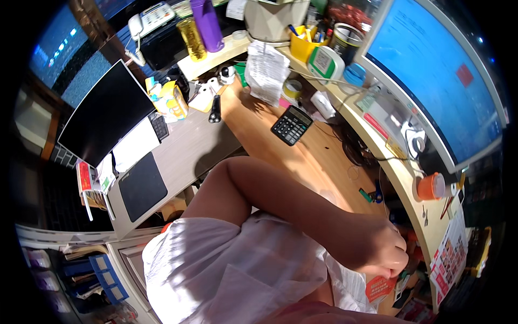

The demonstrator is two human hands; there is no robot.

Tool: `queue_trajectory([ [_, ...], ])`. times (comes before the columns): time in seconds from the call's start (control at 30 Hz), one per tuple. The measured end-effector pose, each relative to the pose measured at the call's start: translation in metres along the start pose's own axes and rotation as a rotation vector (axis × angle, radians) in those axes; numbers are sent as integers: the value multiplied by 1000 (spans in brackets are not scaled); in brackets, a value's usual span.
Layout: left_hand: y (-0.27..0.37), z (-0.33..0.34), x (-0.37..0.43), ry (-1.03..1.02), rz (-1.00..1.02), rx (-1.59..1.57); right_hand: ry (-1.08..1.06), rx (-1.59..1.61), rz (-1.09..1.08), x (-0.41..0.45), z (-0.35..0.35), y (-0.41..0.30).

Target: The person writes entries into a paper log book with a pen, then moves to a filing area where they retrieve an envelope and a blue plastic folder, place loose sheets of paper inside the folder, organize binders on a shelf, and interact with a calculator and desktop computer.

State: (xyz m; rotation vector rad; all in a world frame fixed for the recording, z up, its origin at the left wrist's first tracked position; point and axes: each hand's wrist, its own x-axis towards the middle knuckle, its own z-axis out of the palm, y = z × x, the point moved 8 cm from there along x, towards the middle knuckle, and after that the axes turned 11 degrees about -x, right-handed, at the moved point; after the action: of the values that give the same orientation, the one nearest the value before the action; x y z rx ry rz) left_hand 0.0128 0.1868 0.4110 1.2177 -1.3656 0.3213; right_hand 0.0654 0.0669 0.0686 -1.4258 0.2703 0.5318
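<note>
My left forearm crosses in front of my white shirt toward the right. My left hand has its fingers curled and its knuckles up. Right below the fingertips is a red printed piece with writing on it, beside crumpled white material. Whether the fingers grip either one is hidden. My right hand is out of view; a blurred stretch of skin shows along the bottom edge. Ahead of the forearm, a black calculator lies on the wooden desk.
A raised shelf curves along the right, bearing a monitor, an orange cup and a yellow pen holder. Papers hang at its back. Leftward stand a dark screen, a black mat and a tissue pack.
</note>
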Motion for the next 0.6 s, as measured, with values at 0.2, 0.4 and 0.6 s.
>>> queue_trajectory([
  [0.2,-46,23,-9,-222,15,273,-12,244,33,-6,-15,14],
  [0.4,-207,-3,-184,-105,-894,111,-76,446,80,-9,-12,15],
  [0.6,-228,40,-281,67,-1560,-367,-49,479,20,-19,-12,12],
])
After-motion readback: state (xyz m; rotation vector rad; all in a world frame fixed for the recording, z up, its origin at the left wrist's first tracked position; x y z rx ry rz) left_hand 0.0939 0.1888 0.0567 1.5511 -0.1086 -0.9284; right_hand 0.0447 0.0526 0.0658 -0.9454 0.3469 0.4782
